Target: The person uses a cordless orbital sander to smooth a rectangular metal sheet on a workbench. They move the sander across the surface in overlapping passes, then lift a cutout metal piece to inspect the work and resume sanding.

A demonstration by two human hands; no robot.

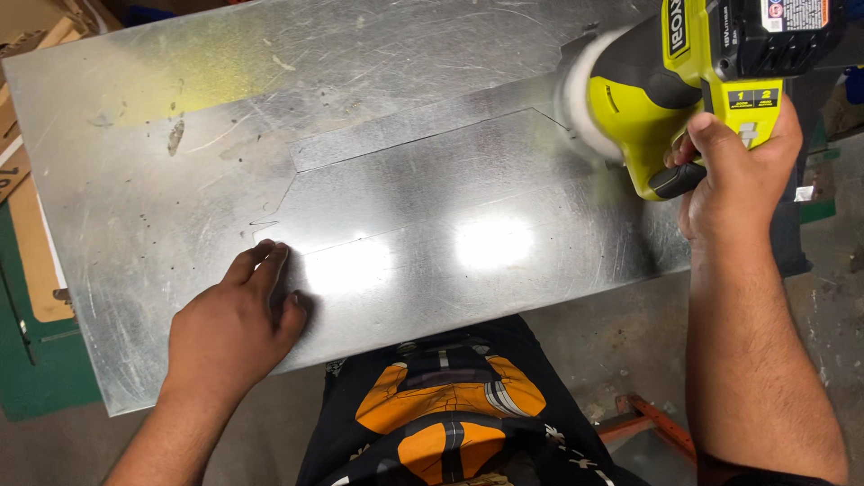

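L hand [236, 326] flat, palm down, fingers spread on near-left part of galvanized sheet-metal panel [162, 180], pinning it; grips nothing. R hand [740, 175] wrapped tight round handle of yellow-green cordless polisher [684, 81], index finger by black trigger. White buffing pad [576, 94] (blurred) touches upper-right of smaller sheet-metal piece [432, 207] lying on top of panel. Bright light reflections mid-sheet. Below: orange-black printed shirt [445, 405], concrete floor [621, 342], cardboard [36, 243] at left edge.
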